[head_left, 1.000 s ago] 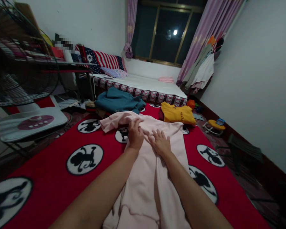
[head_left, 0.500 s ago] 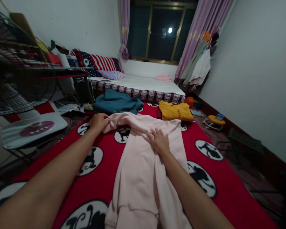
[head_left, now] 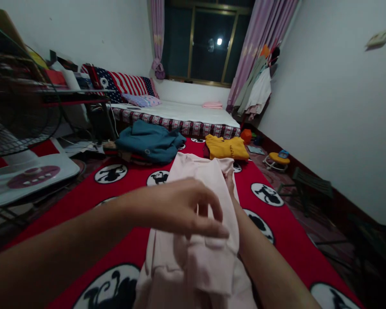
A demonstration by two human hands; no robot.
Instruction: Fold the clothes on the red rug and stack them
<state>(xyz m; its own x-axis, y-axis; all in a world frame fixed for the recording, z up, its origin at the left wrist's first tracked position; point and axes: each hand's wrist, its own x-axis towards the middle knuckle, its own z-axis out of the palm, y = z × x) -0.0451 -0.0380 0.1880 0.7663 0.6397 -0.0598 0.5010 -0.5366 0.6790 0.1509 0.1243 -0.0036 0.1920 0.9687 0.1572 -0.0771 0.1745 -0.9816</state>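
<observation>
Garment [head_left: 206, 171], pale pink, lies beneath left hand [head_left: 183, 206], against right hand [head_left: 230, 183]

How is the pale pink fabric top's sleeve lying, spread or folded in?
Folded in: the sleeve runs lengthwise over the top's body.

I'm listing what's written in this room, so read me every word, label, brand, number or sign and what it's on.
No readable text.
Teal garment: small round mark, too small to read.
Fan's base panel: small pale marks, too blurred to read.
Red cover: dark figures in circles, no visible words.
</observation>
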